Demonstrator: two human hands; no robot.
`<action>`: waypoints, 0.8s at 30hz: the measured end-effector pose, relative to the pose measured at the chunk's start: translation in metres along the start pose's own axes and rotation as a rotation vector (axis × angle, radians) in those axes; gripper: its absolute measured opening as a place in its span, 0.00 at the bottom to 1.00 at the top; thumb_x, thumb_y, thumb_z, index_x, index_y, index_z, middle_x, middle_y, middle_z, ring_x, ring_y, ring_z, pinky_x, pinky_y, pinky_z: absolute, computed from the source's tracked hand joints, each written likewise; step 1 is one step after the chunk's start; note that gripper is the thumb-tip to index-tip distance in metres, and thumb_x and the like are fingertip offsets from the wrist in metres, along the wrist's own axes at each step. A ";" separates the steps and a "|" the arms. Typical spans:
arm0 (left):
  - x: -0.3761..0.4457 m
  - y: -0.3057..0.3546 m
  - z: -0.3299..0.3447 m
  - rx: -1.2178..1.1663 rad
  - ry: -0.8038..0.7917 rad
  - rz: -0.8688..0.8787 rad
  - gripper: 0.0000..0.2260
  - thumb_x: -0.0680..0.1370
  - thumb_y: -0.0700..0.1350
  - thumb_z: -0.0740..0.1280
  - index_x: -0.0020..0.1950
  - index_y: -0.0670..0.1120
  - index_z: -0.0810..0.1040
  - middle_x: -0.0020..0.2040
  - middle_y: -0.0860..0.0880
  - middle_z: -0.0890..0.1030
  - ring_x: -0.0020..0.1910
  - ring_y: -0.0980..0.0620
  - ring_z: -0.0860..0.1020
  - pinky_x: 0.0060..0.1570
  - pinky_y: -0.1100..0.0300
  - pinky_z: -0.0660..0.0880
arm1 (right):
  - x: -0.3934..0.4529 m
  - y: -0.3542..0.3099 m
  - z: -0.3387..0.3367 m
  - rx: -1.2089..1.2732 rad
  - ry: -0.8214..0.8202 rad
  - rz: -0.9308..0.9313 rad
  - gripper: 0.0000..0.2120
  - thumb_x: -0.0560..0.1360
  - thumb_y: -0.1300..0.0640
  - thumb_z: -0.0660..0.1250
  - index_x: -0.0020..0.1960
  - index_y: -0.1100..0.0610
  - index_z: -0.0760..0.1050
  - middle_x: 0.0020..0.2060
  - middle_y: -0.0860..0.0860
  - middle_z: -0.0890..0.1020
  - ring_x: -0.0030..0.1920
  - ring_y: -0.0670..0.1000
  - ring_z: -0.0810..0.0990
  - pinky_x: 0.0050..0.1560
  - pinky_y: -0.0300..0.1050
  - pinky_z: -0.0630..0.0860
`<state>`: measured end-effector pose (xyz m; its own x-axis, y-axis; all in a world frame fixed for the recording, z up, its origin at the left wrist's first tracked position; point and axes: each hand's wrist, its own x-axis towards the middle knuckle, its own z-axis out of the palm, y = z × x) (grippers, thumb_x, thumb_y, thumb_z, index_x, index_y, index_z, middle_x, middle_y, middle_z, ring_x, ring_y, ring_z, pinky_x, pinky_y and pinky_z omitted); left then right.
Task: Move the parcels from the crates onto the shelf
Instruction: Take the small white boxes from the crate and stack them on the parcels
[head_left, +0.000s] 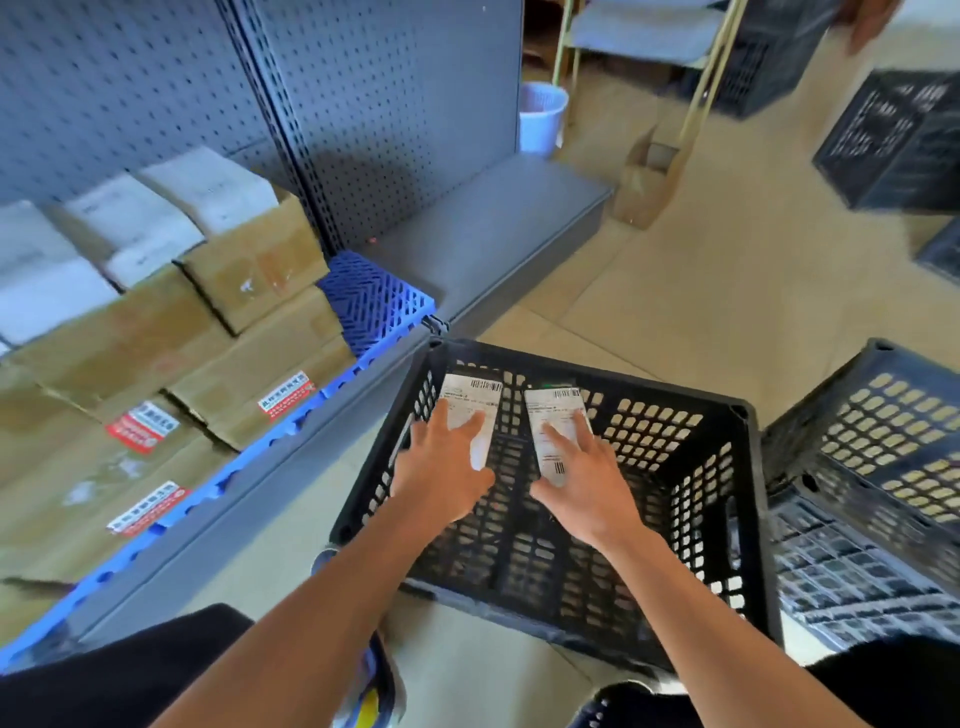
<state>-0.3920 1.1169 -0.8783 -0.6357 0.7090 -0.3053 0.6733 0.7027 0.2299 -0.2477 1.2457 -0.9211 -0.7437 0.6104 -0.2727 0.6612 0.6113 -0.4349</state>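
Head view: both arms reach down into the black crate (561, 545) at about 5 o'clock of the frame; the left hand (441, 467) lies with fingers spread and straight on the left parcel (475, 410), and the right hand (584, 478) likewise on the right parcel (558, 415), neither yet curled round anything (the dark wrappers blend into the crate floor, so only the white labels show clearly); the two parcels lie side by side, near but apart, toward the crate's far wall at 12 o'clock of its floor. The shelf (498, 228) runs from 9 to 12 o'clock, cardboard boxes (244, 270) on its left part. To do this well, I judge each hand should slide fingers under a parcel's edge before lifting.
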 end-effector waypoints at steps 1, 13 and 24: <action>-0.007 -0.003 -0.012 -0.008 0.023 0.002 0.33 0.79 0.58 0.67 0.81 0.61 0.56 0.82 0.50 0.48 0.77 0.41 0.58 0.66 0.42 0.70 | -0.004 -0.010 -0.008 -0.005 0.022 -0.016 0.36 0.78 0.42 0.65 0.82 0.44 0.54 0.82 0.49 0.44 0.79 0.60 0.53 0.76 0.56 0.62; -0.083 -0.055 -0.152 -0.099 0.279 -0.020 0.34 0.75 0.59 0.68 0.80 0.62 0.59 0.82 0.51 0.53 0.77 0.40 0.59 0.69 0.41 0.71 | -0.054 -0.155 -0.104 -0.039 0.192 -0.199 0.35 0.74 0.45 0.68 0.78 0.46 0.63 0.81 0.49 0.56 0.77 0.60 0.59 0.74 0.62 0.65; -0.144 -0.107 -0.208 -0.105 0.424 -0.031 0.30 0.77 0.58 0.67 0.78 0.62 0.63 0.79 0.50 0.58 0.75 0.41 0.63 0.62 0.43 0.74 | -0.102 -0.234 -0.137 -0.036 0.261 -0.279 0.35 0.76 0.47 0.68 0.80 0.44 0.61 0.82 0.46 0.52 0.80 0.56 0.54 0.75 0.54 0.62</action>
<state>-0.4507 0.9521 -0.6668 -0.7683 0.6340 0.0879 0.6236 0.7105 0.3262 -0.3129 1.1097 -0.6745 -0.8485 0.5229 0.0817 0.4433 0.7865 -0.4299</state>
